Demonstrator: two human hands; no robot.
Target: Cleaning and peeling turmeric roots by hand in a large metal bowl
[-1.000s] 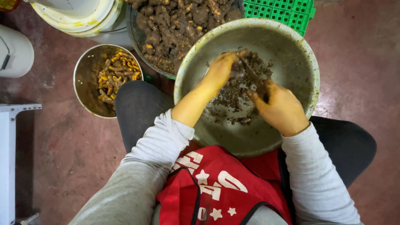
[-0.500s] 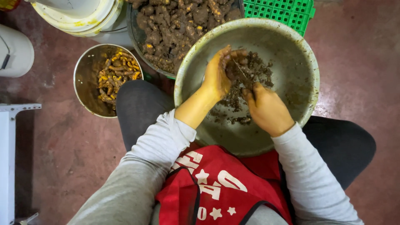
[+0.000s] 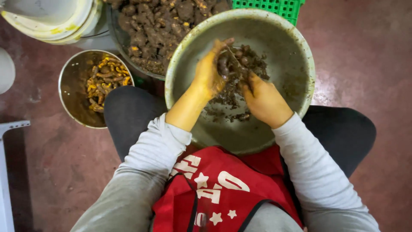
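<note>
left hand [image 3: 209, 74] curled shut around a muddy root [image 3: 223, 66] over the big metal bowl [image 3: 283, 34] on the lap; right hand [image 3: 265, 101] closed on a thin blade [image 3: 234, 56] scraping that root

Your left hand [image 3: 209, 73] grips a muddy root [image 3: 224, 65] over the big metal bowl [image 3: 296, 51] resting on your lap, and your right hand [image 3: 265, 99] sets a thin blade [image 3: 235, 57] against it. Dirt scraps [image 3: 231, 99] lie in the bowl. To the left, a smaller metal bowl [image 3: 71, 92] holds orange peeled pieces [image 3: 105, 79]; beyond, a tub of unpeeled roots [image 3: 159, 25] and a green crate [image 3: 274, 6].
</note>
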